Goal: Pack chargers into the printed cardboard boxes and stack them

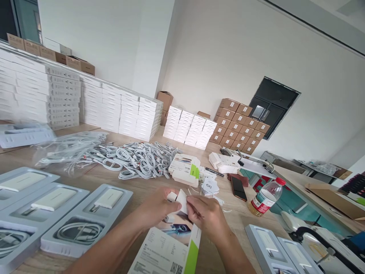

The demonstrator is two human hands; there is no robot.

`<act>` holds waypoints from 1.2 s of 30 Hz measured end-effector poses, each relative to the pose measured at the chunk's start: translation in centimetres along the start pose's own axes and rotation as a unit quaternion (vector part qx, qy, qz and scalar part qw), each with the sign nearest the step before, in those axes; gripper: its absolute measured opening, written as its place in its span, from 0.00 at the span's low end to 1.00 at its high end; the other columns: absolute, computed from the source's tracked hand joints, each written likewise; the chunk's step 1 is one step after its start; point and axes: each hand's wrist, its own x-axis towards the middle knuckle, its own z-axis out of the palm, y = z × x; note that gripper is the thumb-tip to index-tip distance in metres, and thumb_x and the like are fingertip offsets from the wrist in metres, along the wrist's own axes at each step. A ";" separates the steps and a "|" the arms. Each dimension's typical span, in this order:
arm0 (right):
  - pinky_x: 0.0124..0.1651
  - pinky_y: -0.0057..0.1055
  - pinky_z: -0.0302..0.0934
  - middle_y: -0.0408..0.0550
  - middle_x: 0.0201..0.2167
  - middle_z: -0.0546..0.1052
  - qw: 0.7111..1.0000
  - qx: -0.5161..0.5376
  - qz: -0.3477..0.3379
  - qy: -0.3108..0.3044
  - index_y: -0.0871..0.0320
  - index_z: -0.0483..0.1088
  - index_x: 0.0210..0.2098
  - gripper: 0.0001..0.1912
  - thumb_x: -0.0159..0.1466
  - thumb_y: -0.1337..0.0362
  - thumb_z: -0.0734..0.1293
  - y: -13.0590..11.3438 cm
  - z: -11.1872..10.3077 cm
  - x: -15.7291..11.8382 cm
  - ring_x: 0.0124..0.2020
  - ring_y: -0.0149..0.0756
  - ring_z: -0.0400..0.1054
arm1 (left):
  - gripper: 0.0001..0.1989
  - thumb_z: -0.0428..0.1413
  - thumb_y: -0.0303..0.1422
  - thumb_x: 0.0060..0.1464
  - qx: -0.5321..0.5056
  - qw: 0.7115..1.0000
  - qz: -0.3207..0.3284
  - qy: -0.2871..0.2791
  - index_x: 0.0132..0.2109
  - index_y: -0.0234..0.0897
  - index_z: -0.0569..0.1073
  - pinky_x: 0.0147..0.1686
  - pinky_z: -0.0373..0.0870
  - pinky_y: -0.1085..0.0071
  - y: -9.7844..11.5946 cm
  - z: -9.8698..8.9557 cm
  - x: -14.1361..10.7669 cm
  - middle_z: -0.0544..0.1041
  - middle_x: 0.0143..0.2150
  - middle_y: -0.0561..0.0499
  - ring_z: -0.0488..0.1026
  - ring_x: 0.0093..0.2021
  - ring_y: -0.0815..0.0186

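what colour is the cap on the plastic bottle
The cap on the plastic bottle is red; it shows in the head view.

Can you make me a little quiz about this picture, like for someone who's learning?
1. True or false: the bottle has a red cap.
2. Which lies nearest the bottle?
a) the cables
b) the phone
c) the brown boxes
3. Fill in: the left hand and right hand both hold one end of a white-and-green ____.

Key: 1. True. 2. b. 3. Box.
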 end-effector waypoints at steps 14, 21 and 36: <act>0.33 0.27 0.72 0.46 0.33 0.82 0.996 0.042 0.016 0.074 0.53 0.74 0.37 0.11 0.61 0.73 0.64 -0.4 0.1 0.3 0.32 0.35 0.78 | 0.14 0.61 0.37 0.44 -0.110 0.993 -0.024 -0.040 0.40 0.35 0.79 0.29 0.64 0.73 -0.1 -0.2 0.2 0.78 0.28 0.53 0.72 0.28 0.64; 0.37 0.27 0.72 0.46 0.36 0.82 0.998 0.037 0.038 0.021 0.53 0.75 0.36 0.12 0.58 0.74 0.64 -0.4 0.0 0.3 0.35 0.35 0.78 | 0.16 0.60 0.36 0.44 -0.072 0.997 -0.040 -0.005 0.42 0.35 0.79 0.32 0.68 0.69 -0.5 -0.5 0.3 0.80 0.30 0.50 0.76 0.31 0.59; 0.40 0.31 0.73 0.48 0.40 0.82 0.991 0.123 0.046 0.036 0.52 0.78 0.36 0.12 0.60 0.74 0.66 0.6 -1.1 0.3 0.38 0.37 0.78 | 0.17 0.64 0.38 0.43 -0.112 0.993 -0.031 -0.024 0.41 0.36 0.79 0.32 0.68 0.71 -0.7 -0.6 0.4 0.81 0.30 0.51 0.77 0.31 0.60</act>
